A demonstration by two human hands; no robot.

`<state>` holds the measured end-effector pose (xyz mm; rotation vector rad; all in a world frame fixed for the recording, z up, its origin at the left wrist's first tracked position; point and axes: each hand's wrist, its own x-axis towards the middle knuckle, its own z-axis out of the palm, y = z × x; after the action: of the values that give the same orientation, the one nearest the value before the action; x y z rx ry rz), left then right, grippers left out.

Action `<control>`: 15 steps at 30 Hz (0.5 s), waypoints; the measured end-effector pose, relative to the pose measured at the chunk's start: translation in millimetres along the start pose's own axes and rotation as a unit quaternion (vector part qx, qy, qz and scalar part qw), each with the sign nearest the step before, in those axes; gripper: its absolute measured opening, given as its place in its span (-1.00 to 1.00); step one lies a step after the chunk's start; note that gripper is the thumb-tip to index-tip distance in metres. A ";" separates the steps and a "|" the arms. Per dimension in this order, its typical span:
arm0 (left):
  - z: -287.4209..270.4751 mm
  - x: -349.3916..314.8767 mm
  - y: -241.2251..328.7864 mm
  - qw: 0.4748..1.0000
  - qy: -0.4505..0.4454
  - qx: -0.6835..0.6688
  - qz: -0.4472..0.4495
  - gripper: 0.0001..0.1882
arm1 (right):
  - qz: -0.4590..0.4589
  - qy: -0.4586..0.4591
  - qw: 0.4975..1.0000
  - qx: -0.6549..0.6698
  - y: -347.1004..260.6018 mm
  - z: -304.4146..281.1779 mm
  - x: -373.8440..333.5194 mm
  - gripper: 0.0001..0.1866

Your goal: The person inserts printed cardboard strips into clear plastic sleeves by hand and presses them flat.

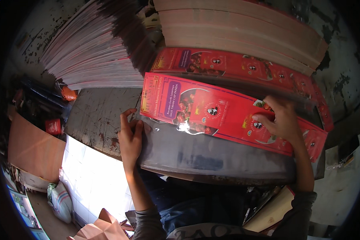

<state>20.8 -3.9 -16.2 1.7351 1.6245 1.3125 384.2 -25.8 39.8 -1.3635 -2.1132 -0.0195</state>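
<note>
A long red printed card strip (pixel 228 116) lies slanted across the work surface, with shine on its front. My right hand (pixel 280 118) grips its upper right part, the thumb on the printed face and the fingers at the far edge. Beneath and nearer to me spreads clear, greyish plastic film (pixel 180 150). By the left edge of the film is my left hand (pixel 130 140), its index finger and thumb apart with nothing visible between them. Behind the strip lie more red printed strips (pixel 228 64), partly covered by the held one.
A tall fanned stack of sheets (pixel 96 52) stands at the far left, and a thick stack of pale board (pixel 236 32) at the back. The scratched tabletop (pixel 100 116) shows at left. Beyond its edge are an orange item (pixel 69 93), a brown panel (pixel 36 144) and a white sack (pixel 61 202).
</note>
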 end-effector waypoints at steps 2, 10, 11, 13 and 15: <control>0.4 0.0 0.1 1.000 -0.004 -0.004 0.000 -0.68 | 0.002 -0.005 1.000 -0.003 -0.8 2.7 1.5 -0.64; 0.8 1.6 -2.5 0.999 -0.020 -0.036 -0.003 -0.69 | -0.020 0.003 0.999 -0.029 5.9 7.7 7.4 -0.67; 0.7 1.2 -4.7 0.999 -0.020 -0.035 -0.002 -0.69 | -0.021 -0.005 0.999 -0.023 5.5 6.7 8.8 -0.67; 0.4 0.7 -8.6 0.999 -0.008 -0.049 -0.004 -0.70 | -0.024 -0.012 0.999 -0.018 5.3 6.0 10.2 -0.67; 0.2 0.0 -6.5 0.999 -0.004 -0.043 0.004 -0.70 | -0.035 0.000 0.999 0.004 5.7 5.0 9.7 -0.66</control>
<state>17.6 -2.3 -21.6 1.6951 1.5369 1.3568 383.9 -13.5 38.9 -1.2853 -2.1582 -0.0393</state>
